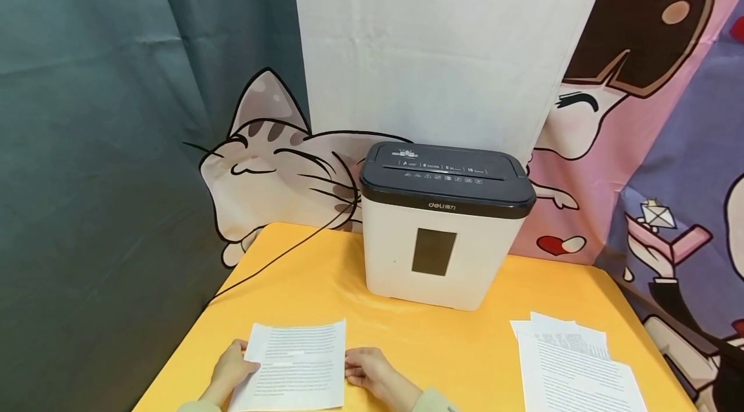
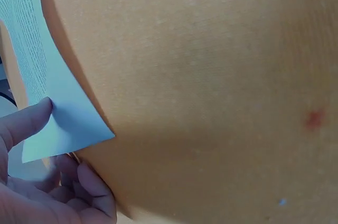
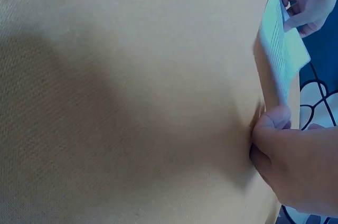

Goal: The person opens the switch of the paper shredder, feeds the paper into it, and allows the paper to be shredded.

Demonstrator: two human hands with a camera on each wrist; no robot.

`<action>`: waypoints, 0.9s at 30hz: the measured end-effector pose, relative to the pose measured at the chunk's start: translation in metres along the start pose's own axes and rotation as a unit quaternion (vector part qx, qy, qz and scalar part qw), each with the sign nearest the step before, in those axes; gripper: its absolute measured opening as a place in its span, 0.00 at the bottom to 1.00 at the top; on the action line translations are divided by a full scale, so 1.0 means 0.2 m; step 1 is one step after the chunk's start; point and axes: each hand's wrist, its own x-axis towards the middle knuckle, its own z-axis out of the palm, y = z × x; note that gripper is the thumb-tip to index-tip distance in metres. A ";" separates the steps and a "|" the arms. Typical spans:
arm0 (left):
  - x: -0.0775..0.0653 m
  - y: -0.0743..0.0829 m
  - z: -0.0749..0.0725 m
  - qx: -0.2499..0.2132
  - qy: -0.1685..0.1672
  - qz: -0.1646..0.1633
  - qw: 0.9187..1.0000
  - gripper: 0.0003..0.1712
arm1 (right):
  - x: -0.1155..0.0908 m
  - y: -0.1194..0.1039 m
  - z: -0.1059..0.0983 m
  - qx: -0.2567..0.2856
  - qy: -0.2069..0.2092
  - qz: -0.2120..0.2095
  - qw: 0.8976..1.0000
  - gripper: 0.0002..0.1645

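A printed sheet of paper point(image 1: 296, 363) is held just above the front left of the yellow table, its lines of text facing up. My left hand point(image 1: 232, 370) pinches its left edge; in the left wrist view the thumb lies on top of the paper point(image 2: 68, 113) and the curled fingers are beneath. At the opposite edge my right hand point(image 1: 374, 374) grips the paper between thumb and bent fingers, as the right wrist view shows of that hand point(image 3: 280, 155). Whether this is one sheet or a thin stack, I cannot tell.
Behind the hands stands a white paper shredder point(image 1: 388, 257) with a dark lid and a slot along its top. More printed papers point(image 1: 575, 373) lie loosely overlapped at the front right. A black cord point(image 1: 279, 257) runs over the table's left side. Printed curtains point(image 1: 442, 31) hang behind.
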 end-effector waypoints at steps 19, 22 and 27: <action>0.02 -0.02 0.05 -0.077 -0.060 0.067 0.993 0.13 | -0.02 0.03 -0.02 -0.102 0.053 -0.071 0.991 0.16; 0.06 -0.02 0.03 -0.131 -0.099 0.081 0.983 0.13 | -0.01 0.01 -0.06 -0.121 0.065 -0.079 0.987 0.17; 0.07 0.06 -0.01 -0.155 -0.132 0.072 0.976 0.15 | -0.01 -0.04 -0.14 -0.133 0.073 -0.101 0.983 0.10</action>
